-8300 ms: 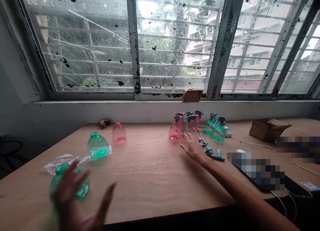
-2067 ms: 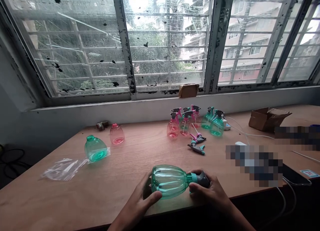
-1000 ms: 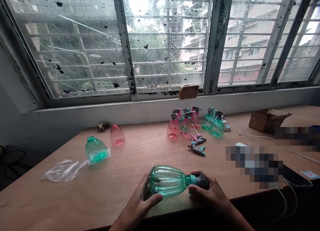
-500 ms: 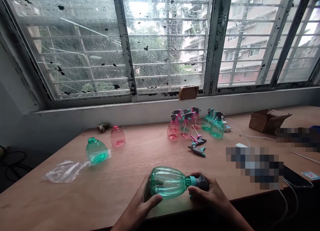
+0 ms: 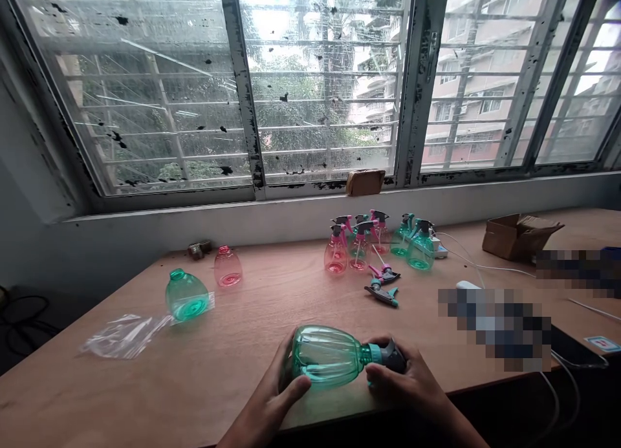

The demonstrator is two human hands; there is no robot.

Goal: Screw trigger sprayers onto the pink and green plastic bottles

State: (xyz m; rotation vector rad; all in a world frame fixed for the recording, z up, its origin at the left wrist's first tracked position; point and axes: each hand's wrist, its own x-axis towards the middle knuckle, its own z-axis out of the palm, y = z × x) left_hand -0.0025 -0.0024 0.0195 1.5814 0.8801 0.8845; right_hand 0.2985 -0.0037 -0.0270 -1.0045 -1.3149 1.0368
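Note:
A clear green spray bottle [image 5: 330, 352] lies on its side in the air over the table's front edge, its neck pointing right. My left hand [image 5: 281, 386] is wrapped round the bottle's base, thumb along the near side. Around the dark grey spray head [image 5: 392, 356] with its teal collar, my right hand [image 5: 405, 377] is closed. Beyond them, two loose spray heads lie on the table, one grey and teal [image 5: 383, 294], one grey and pink [image 5: 387, 273].
Several pink and green spray bottles [image 5: 336, 254] stand near the wall. At left are an open green bottle [image 5: 187, 298], an open pink bottle [image 5: 228, 267] and a plastic bag [image 5: 127, 336]. A cardboard box [image 5: 519, 236], white cables and a phone [image 5: 577, 348] lie right.
Both hands keep their hold on the spray bottle, with only slight shifts of the fingers and bottle. The view has tilted very slightly; everything on the table stays in place.

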